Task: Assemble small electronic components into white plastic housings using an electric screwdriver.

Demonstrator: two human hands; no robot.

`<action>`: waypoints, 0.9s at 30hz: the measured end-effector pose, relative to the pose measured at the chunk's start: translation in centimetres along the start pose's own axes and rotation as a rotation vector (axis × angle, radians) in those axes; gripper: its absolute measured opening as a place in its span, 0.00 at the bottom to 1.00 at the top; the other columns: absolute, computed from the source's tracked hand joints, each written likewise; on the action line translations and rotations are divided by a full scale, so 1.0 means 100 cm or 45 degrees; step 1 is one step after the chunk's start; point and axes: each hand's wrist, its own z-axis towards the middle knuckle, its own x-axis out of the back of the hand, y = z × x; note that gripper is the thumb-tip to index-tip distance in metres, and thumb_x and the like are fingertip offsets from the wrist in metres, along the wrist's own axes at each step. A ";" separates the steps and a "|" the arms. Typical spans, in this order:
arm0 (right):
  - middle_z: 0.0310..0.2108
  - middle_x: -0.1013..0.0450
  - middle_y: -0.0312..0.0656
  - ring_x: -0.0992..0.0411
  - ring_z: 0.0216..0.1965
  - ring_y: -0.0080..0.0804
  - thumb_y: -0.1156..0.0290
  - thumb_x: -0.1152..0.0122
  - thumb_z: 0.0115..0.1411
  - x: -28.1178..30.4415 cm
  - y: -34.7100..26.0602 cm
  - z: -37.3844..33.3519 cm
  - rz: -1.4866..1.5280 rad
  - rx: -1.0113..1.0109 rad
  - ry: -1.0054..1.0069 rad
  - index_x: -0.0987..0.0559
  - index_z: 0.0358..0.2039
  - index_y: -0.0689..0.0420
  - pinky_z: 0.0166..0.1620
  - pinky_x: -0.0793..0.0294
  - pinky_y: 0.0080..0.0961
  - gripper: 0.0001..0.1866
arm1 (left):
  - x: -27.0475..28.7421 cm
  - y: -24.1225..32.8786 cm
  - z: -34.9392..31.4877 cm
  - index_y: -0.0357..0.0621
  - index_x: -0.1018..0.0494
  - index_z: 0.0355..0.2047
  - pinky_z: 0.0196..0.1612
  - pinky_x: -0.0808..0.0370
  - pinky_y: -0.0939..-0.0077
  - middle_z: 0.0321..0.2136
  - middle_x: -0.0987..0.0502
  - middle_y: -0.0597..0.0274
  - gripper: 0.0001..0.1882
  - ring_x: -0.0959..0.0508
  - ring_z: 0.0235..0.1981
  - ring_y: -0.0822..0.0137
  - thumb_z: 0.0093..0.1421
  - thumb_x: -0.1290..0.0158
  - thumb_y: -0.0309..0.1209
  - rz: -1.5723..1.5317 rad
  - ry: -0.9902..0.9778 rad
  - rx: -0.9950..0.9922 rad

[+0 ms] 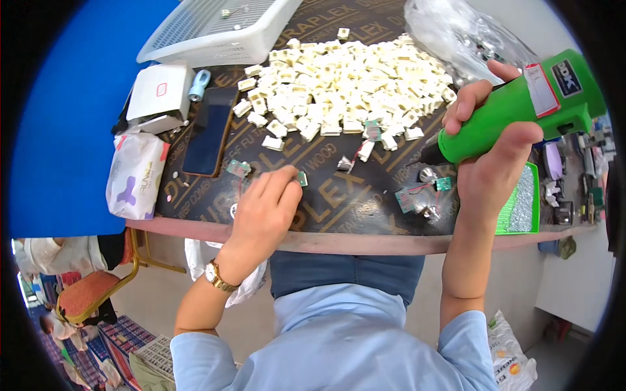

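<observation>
My left hand point(266, 203) rests low over the table's near side, fingers bent and pressed together. A small green circuit board point(302, 178) pokes out by its fingertips; the rest is hidden under the hand. Another green circuit board point(239, 169) with a wire lies just beyond the knuckles. On the right, my right hand point(486, 153) grips a green power screwdriver point(508, 111), its black nose point(432, 151) pointing left and down. Beneath that nose lie a wired circuit board point(409, 199) and small metal parts point(428, 174). A heap of cream plastic housings point(352, 81) spreads beyond both hands.
At the far left stands a white basket point(254, 49). A white box point(160, 91), a phone point(210, 133) and a tissue pack point(137, 176) line the left side. Right, there is a green tray point(536, 195) of small metal pieces; behind, a clear plastic bag point(456, 32).
</observation>
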 end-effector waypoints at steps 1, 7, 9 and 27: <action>0.26 0.30 0.40 0.30 0.23 0.23 0.35 0.52 0.64 0.005 -0.001 0.000 -0.023 0.003 0.004 0.35 0.56 0.68 0.27 0.31 0.19 0.42 | -0.004 0.007 0.002 0.38 0.29 0.32 0.41 0.24 0.68 0.42 0.24 0.54 0.08 0.22 0.40 0.59 0.50 0.44 0.22 0.044 0.020 -0.041; 0.24 0.33 0.39 0.34 0.21 0.23 0.37 0.48 0.65 0.048 -0.014 0.010 0.082 0.000 0.023 0.38 0.58 0.67 0.25 0.33 0.21 0.42 | -0.017 0.038 0.016 0.35 0.26 0.32 0.41 0.21 0.69 0.42 0.23 0.52 0.09 0.20 0.41 0.59 0.49 0.42 0.20 -0.158 0.000 -0.154; 0.24 0.33 0.39 0.35 0.20 0.24 0.47 0.41 0.65 0.077 -0.021 0.014 0.065 0.063 0.115 0.37 0.57 0.67 0.24 0.34 0.21 0.36 | -0.022 0.050 0.022 0.34 0.26 0.32 0.42 0.21 0.69 0.42 0.23 0.52 0.09 0.20 0.41 0.59 0.48 0.42 0.20 -0.206 0.013 -0.187; 0.21 0.28 0.35 0.31 0.18 0.18 0.63 0.32 0.61 0.121 -0.008 -0.007 0.280 -0.130 0.136 0.25 0.43 0.62 0.21 0.33 0.16 0.18 | -0.020 0.078 0.036 0.33 0.26 0.33 0.39 0.25 0.68 0.43 0.22 0.51 0.08 0.22 0.41 0.59 0.51 0.42 0.18 0.121 -0.113 -0.256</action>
